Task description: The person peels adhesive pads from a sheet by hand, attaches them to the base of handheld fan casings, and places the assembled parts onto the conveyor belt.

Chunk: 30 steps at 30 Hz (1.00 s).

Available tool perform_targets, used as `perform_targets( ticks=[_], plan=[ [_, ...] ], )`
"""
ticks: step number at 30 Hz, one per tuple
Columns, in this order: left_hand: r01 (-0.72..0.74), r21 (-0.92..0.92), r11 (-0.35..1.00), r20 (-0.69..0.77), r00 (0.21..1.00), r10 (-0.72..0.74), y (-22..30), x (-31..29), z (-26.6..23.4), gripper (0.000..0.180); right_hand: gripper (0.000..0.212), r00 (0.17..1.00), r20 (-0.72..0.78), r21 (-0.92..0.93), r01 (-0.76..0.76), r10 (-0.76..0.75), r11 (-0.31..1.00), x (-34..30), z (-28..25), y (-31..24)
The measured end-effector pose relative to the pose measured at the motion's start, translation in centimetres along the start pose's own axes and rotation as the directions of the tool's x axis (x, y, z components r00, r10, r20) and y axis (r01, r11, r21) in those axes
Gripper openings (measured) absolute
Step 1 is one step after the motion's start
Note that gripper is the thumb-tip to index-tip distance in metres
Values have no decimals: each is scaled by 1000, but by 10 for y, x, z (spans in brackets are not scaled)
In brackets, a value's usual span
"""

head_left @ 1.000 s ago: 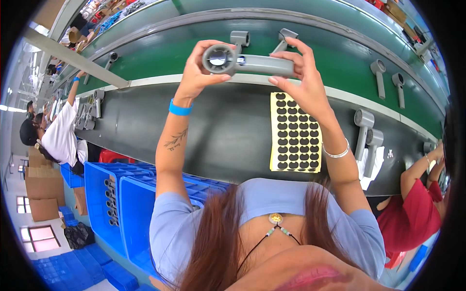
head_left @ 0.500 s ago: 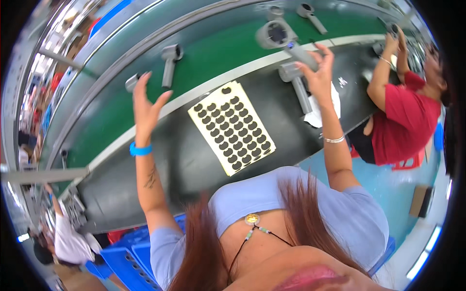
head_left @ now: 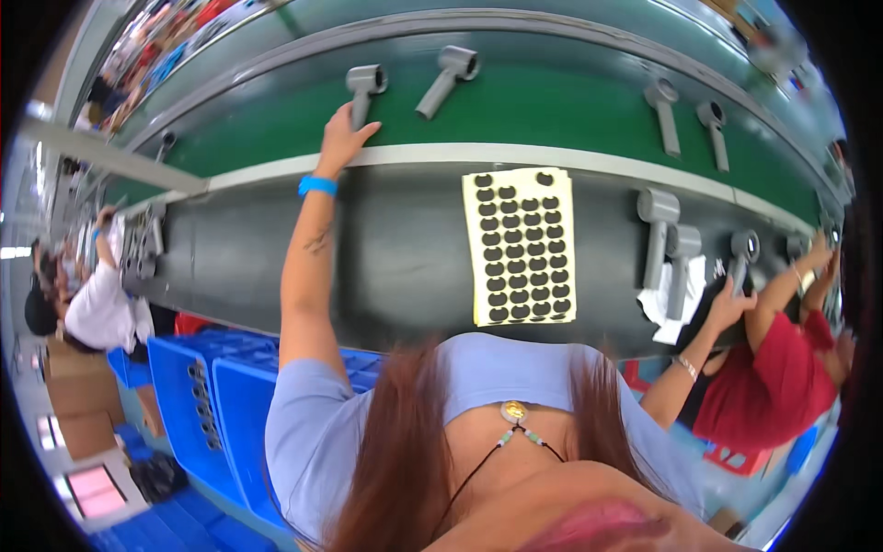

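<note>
On the green belt, my left hand (head_left: 344, 140) is at the handle of a grey hair dryer (head_left: 366, 81), its fingers and thumb around the lower end. Far to the right, low over the dark table, my right hand (head_left: 728, 307) grips another grey hair dryer (head_left: 743, 248) by its handle, head upward. Two more grey hair dryers, one (head_left: 657, 210) partly beside the other (head_left: 682, 245), lie left of that hand. Under them is a crumpled white sheet (head_left: 670, 324). A pale yellow sheet of black round-sided stickers (head_left: 521, 247) lies in front of me.
Several other grey hair dryers, such as one (head_left: 449, 77) near my left hand, rest on the green conveyor belt (head_left: 552, 101). A pale rail (head_left: 423, 153) divides belt and table. Blue crates (head_left: 184, 405) stand at lower left. A co-worker in red (head_left: 768, 396) sits close on the right.
My left hand has gone from open above the belt's edge to a hair dryer's handle. My right hand has come down and right with its hair dryer. The view has turned.
</note>
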<state>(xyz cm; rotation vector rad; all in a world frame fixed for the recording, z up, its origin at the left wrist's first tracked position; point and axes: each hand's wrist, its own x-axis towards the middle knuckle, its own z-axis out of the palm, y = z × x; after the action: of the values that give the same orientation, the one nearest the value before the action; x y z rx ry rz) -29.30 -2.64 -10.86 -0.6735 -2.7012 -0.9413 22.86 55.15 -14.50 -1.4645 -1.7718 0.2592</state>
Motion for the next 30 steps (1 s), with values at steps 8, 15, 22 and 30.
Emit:
perform_targets(
  ticks=[8, 15, 22, 30],
  plan=[
    [56, -35, 998, -78, 995, -58, -7, -9, -2, 80, 67, 915, -167, 1, 372, -366, 928, -31, -19, -86],
    [156, -263, 952, -100, 977, -188, -16, -17, -9, 85, 47, 918, 109, 689, 207, -382, 695, -67, 7, -192],
    [169, -25, 985, -151, 974, -171, -28, -21, -7, 83, 41, 724, 404, 746, 93, -559, 660, -118, 25, -256],
    [284, 339, 897, -238, 948, -210, -41, -44, -34, 84, 38, 574, 492, 743, 115, -654, 659, -140, 20, -273]
  ],
)
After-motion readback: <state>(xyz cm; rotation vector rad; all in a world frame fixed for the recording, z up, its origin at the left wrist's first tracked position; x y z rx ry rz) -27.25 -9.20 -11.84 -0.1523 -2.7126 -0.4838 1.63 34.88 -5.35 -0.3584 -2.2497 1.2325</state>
